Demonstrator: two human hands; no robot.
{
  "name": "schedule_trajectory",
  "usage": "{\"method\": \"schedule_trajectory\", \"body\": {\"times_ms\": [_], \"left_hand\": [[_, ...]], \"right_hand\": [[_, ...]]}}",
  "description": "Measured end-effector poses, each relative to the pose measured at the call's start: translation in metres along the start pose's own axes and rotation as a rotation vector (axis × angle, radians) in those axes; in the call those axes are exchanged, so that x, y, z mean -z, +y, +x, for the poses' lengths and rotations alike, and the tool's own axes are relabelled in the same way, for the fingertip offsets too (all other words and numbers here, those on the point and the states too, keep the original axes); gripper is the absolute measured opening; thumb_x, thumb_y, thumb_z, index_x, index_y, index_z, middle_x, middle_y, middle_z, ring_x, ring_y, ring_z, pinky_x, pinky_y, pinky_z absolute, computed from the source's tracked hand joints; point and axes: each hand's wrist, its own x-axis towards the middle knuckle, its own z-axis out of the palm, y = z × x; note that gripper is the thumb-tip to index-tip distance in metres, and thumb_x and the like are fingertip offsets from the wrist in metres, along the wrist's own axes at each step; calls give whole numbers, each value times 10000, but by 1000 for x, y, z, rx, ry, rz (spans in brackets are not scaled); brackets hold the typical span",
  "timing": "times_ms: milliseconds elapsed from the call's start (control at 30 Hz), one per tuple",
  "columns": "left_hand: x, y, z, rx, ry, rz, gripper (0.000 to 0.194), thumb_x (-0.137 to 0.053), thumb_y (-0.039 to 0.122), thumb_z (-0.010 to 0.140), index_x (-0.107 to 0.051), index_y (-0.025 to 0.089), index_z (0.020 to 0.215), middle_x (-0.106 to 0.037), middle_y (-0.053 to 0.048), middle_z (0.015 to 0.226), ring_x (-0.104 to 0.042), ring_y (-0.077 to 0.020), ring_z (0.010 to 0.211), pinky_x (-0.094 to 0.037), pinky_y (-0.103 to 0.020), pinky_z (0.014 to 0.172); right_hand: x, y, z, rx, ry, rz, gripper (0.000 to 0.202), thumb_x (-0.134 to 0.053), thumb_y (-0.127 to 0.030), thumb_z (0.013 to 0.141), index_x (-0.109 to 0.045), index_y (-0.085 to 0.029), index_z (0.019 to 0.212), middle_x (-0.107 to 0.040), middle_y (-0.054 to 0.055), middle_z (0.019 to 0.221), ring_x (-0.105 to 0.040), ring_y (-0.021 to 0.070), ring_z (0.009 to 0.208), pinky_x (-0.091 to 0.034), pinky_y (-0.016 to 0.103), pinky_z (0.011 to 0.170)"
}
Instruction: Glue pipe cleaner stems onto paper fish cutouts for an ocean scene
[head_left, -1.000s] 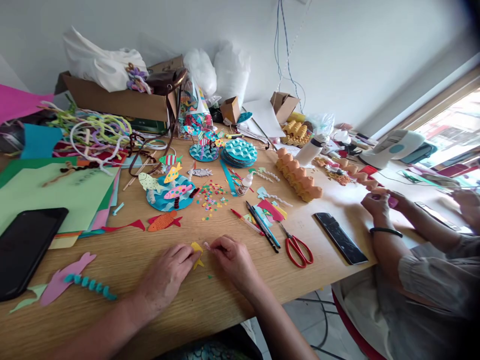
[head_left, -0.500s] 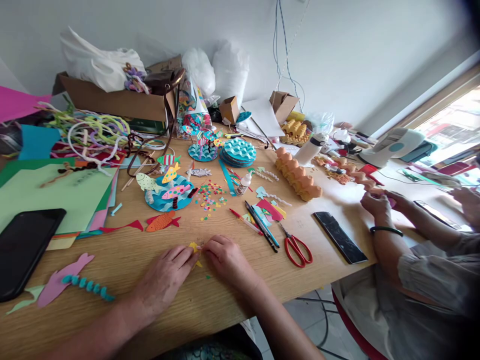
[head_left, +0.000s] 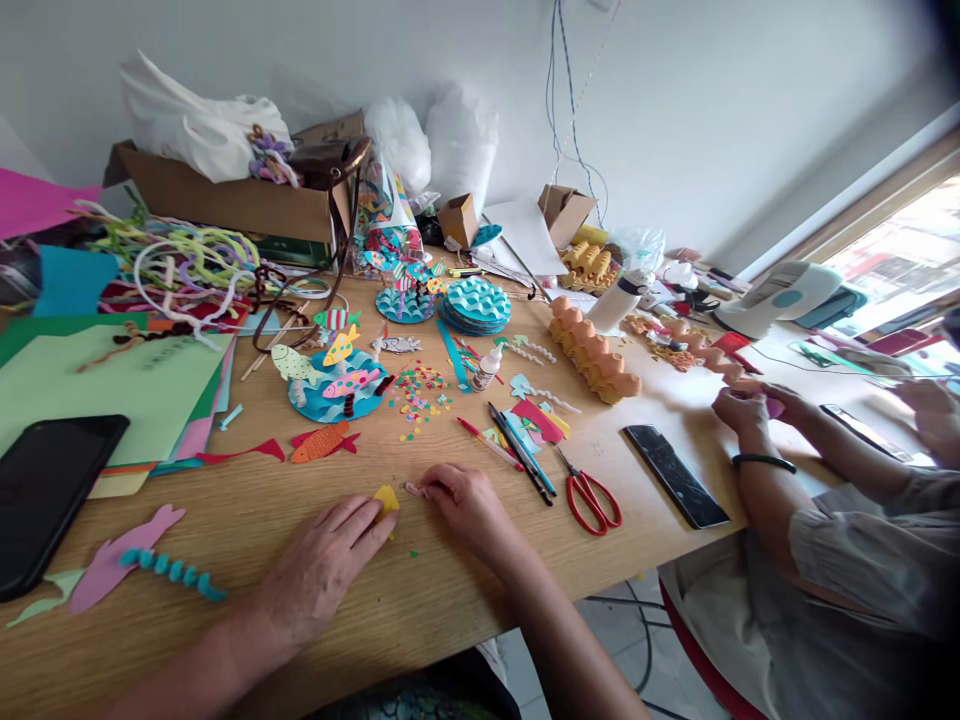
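Near the table's front edge, my left hand (head_left: 330, 548) holds a small yellow paper cut-out (head_left: 386, 498) against the wood, most of it hidden under the fingers. Just right of it, my right hand (head_left: 466, 508) pinches a short pale pink pipe cleaner (head_left: 414, 489), its end pointing left toward the paper. A tiny green paper scrap (head_left: 414, 554) lies below the hands. An orange paper fish (head_left: 322, 445) rests beyond my left hand. Farther left lies a pink paper fish (head_left: 112, 565) with a coiled turquoise pipe cleaner (head_left: 172, 572) across it.
Beyond the hands are a blue wavy base with paper fish (head_left: 319, 400), confetti (head_left: 421, 388) and a glue bottle (head_left: 487, 368). Pens (head_left: 521, 455), red-handled scissors (head_left: 592, 500) and a phone (head_left: 675, 475) lie rightward. A co-worker's hands (head_left: 750, 405) work at the right.
My right hand has drawn slightly right, away from the yellow cut-out, with the pipe cleaner between its fingers. My left hand stays on the paper, shifted slightly.
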Motion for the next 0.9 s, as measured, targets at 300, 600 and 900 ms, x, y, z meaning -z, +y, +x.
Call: {"method": "schedule_trajectory", "body": {"times_ms": [300,600,900], "left_hand": [[-15,-5,-9,1,93,-38,544,-327,-20,737,-544,202,1184,-629,-37,1169,-550,-181,1059,-449,-327,925],[-21,-10,-14,9,131,-87,615,-342,-26,719,-510,268,1232,-596,15,1225,-533,-157,1098,-445,-273,952],[-29,-10,-17,6,144,-88,579,-339,-16,741,-539,260,1208,-584,-2,1249,-520,-157,1123,-423,-274,975]], "right_hand": [[26,16,2,-46,359,64,114,-503,-145,804,-610,-185,795,-632,67,882,-586,175,846,-461,291,755],[65,98,70,-417,531,46,438,-645,-275,635,-577,-171,1054,-617,93,1020,-589,234,919,-459,375,785],[68,98,108,-359,390,29,222,-635,-252,647,-615,-159,848,-658,32,797,-591,193,756,-431,308,706]]}}
